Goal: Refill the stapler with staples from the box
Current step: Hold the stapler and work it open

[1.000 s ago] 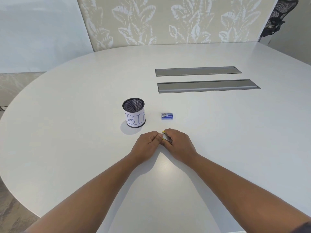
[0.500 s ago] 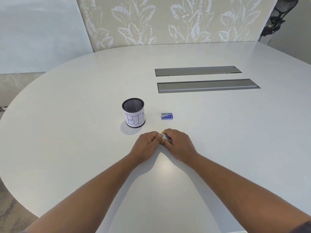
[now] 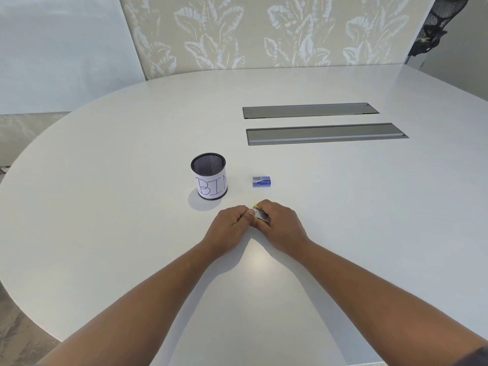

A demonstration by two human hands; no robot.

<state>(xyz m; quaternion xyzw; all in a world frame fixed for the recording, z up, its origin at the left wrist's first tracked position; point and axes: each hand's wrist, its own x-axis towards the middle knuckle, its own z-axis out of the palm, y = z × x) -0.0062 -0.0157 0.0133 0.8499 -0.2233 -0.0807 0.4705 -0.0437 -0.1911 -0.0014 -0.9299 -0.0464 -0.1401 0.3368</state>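
As seen from the head view, I log one small stapler [image 3: 261, 214], yellow and metal, gripped between my left hand [image 3: 229, 226] and right hand [image 3: 282, 225] low over the table [image 3: 343, 207], its long axis slanting from far-left to near-right. Both hands' fingers are curled tight round it. Item two, the blue staple box [image 3: 261, 181], lies just beyond the knuckles, nearer the right hand, untouched; whether it is opened I cannot tell.

Office meeting room, conference table [image 3: 343, 207], cable hatches [image 3: 326, 133], mesh chair [image 3: 435, 25]
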